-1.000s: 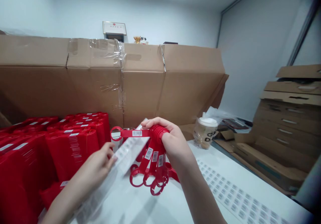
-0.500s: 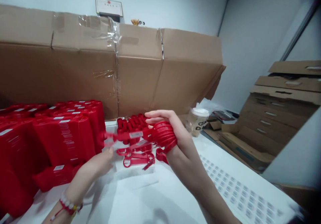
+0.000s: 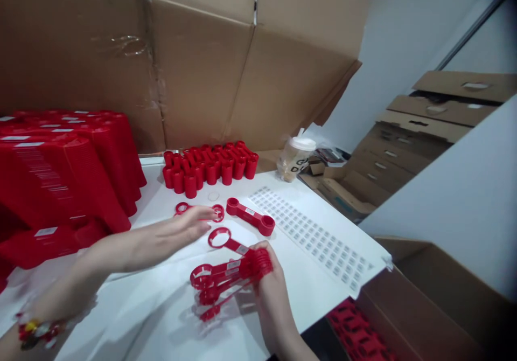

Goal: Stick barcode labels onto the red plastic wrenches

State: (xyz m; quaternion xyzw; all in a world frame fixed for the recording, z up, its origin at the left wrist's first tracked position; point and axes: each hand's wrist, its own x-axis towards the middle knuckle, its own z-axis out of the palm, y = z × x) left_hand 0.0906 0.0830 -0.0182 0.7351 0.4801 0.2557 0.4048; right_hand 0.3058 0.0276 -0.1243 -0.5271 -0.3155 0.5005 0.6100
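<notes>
My right hand (image 3: 271, 283) is closed around a fanned bunch of red plastic ring-ended bars (image 3: 232, 266); white labels show on some of them. Their free rings spread out to the left, the lower ones blurred. My left hand (image 3: 177, 237) reaches in from the left with fingers stretched out and nothing in it. Just beyond its fingertips lies a flat red ring-ended piece (image 3: 218, 213), partly covered by the hand. To the right of that rests a thicker red bar with two round ends (image 3: 250, 216), carrying a white label.
Tall stacks of red parts (image 3: 60, 178) stand on the left. Rows of red bars (image 3: 210, 167) sit at the back before a cardboard sheet (image 3: 202, 70). A label sheet (image 3: 307, 237), a lidded cup (image 3: 297, 159) and an open carton (image 3: 424, 296) are on the right.
The view has tilted down and turned right. My right hand has lowered with its bunch, now fanned out. My left hand, blurred at the bunch's free ends before, is now apart from it with fingers extended.
</notes>
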